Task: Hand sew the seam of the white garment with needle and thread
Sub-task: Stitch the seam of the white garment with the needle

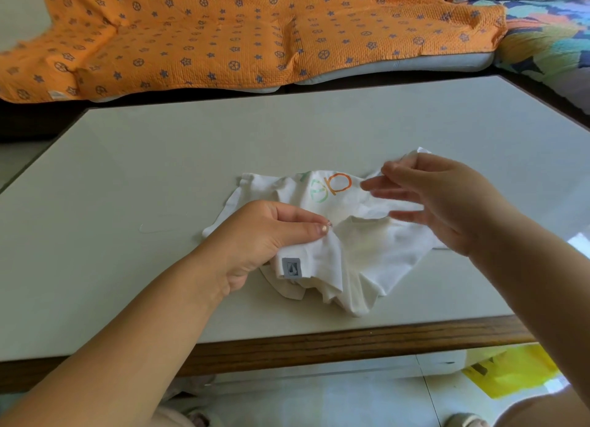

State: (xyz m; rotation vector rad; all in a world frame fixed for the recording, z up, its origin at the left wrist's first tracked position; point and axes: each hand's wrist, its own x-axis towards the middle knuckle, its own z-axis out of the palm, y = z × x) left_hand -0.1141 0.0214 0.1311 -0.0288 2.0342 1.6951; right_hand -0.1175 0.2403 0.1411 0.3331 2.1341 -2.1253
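Note:
The white garment point(348, 254) lies crumpled on the table, with orange and green printed letters on its far side and a small grey label near its front left. My left hand point(255, 244) pinches a fold of the cloth between thumb and forefinger beside a gap in the fabric. Over the garment's right part hovers my right hand point(434, 200), blurred, its fingers straight and spread toward the left. A corner of the cloth rises behind its thumb. A thin pale thread point(153, 230) lies on the table to the left. I see no needle.
The pale table top point(223, 145) has a wooden front edge point(319, 346). Beyond it is a sofa under an orange patterned cover point(223, 33). A yellow bag point(510, 372) lies on the tiled floor at the lower right.

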